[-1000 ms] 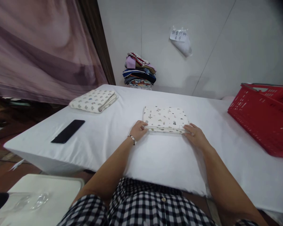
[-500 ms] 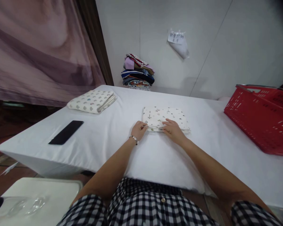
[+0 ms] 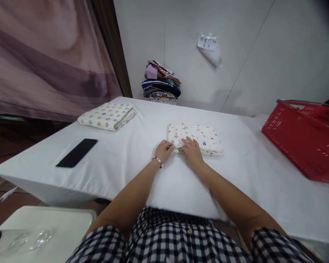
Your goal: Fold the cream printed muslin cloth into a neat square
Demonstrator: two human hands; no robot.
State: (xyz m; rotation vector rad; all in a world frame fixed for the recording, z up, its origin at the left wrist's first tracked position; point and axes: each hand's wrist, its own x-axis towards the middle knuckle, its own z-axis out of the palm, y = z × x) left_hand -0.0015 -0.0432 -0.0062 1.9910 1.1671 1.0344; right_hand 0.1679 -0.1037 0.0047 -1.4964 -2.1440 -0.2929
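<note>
A smooth white cloth (image 3: 181,190) covers the long table, creased towards its left end. Behind it stands a pale grey panelled wall (image 3: 241,47), with a mauve draped curtain (image 3: 49,58) at left. A stack of folded multicoloured fabrics (image 3: 161,83) sits beyond the far edge. A white paper label (image 3: 207,42) on the wall bears two rows of dark handwritten characters, too small to read surely.

The folded cream cloth with small scattered prints (image 3: 200,136) lies mid-table, between a flat black rectangular slab (image 3: 77,153) and a red perforated plastic basket (image 3: 304,140). The left hand (image 3: 163,151) pinches its near left corner between thumb and fingers. The right hand (image 3: 193,153) rests spread fingers on top, thumb at the near edge; whether it grips, I cannot tell.

Compared with one second ago, the right hand is beside the left, away from the near right corner; the cloth stays in place.
</note>
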